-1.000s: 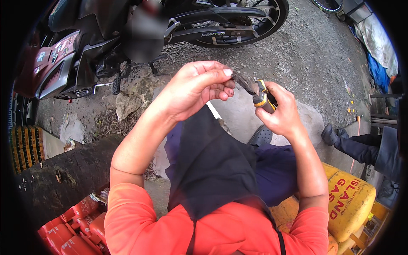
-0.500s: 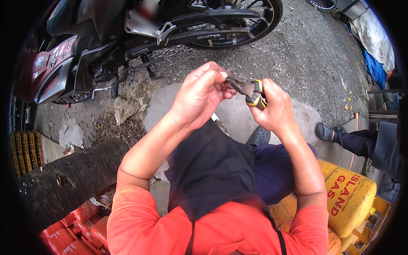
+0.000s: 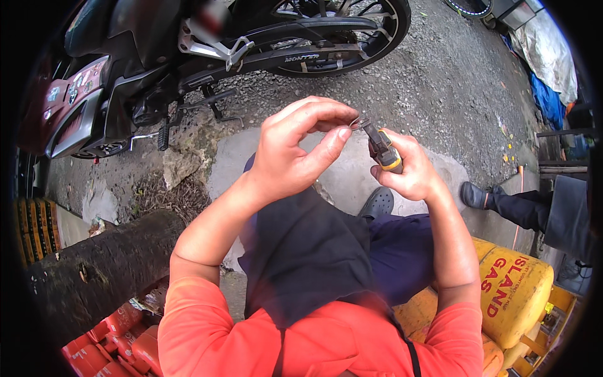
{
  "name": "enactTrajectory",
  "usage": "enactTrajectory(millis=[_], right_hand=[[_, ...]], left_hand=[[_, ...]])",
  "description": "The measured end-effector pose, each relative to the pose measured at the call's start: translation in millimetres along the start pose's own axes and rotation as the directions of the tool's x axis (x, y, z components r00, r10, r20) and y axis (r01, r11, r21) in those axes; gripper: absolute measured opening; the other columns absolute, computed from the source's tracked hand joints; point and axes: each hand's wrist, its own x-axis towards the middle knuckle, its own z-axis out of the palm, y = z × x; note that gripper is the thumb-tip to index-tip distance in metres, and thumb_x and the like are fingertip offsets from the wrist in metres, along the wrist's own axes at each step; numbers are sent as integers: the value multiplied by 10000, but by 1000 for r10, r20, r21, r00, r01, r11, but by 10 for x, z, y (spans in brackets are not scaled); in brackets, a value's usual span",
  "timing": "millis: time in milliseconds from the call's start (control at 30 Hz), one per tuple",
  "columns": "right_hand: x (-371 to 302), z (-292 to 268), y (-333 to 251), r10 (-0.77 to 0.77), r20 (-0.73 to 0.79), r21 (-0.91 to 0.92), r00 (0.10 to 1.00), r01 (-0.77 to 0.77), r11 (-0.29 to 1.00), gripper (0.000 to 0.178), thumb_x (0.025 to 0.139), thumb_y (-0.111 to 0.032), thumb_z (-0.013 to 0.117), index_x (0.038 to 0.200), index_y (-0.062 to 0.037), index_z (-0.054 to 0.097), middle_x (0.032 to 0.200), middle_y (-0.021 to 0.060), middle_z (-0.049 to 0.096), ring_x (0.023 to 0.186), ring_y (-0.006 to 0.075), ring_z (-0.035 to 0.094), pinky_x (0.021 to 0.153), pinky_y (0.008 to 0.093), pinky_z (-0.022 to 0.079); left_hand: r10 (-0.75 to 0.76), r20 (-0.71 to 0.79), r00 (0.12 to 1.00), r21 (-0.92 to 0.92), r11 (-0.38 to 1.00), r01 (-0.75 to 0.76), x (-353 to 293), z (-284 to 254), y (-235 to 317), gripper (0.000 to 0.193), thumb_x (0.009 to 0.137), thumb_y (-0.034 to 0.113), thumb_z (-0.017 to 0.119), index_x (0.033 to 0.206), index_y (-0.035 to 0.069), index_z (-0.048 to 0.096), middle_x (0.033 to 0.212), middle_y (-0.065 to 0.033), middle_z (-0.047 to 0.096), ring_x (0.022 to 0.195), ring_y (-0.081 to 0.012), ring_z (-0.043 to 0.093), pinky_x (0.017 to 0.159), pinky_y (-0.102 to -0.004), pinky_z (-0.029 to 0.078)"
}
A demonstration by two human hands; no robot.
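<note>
Open room is left ahead over the concrete slab and gravel ground; passage is blocked upper left by the motorcycle, lower left by the log, lower right by the yellow gas cylinder

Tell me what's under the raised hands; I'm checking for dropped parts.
Beneath the left hand and right hand lie a pale concrete patch and a dark shoe. The black cloth hides the lap.

Daylight falls on a gravel ground with a pale concrete patch. A black motorcycle is parked at the top. A dark log lies at left, above red cans. A yellow gas cylinder stands at right, near another person's shoe. A tarp hangs top right.
</note>
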Motion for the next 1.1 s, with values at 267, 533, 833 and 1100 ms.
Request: enactTrajectory(millis=[267,533,833,1100], right_hand=[[-52,-42,-70,85,171,83,982,-101,991,378,665,-126,644,1024,-23,587,868,80,601,805,182,563,757,339,463],[-55,-63,-91,84,244,-24,966,-81,996,496,645,-124,634,1128,-15,609,925,126,660,862,237,626,811,360,494],[-144,-115,-23,-18,101,-125,995,31,992,329,621,-99,646,926,2,573,762,129,539,666,292,528,652,377,453],[-271,-181,-34,-64,-215,-298,975,-3,954,298,662,-97,653,937,-11,580,821,171,597,794,407,600,696,448,478]], left_hand=[[-436,214,874,-465,742,483,-18,-40,40,205,998,153,533,1037,-36,603,876,-107,648,767,-166,632,691,-281,519],[-594,419,687,-389,566,727,220,-197,182,395,901,120,671,1231,-74,571,824,-34,607,673,-95,545,624,-231,465],[-683,405,608,-272,545,793,322,-163,292,279,871,70,699,1091,-89,634,797,-47,613,685,-90,543,637,-222,459],[-643,283,711,-228,675,701,501,89,284,194,880,33,663,1051,-56,642,816,-38,617,681,-81,530,628,-212,447]])
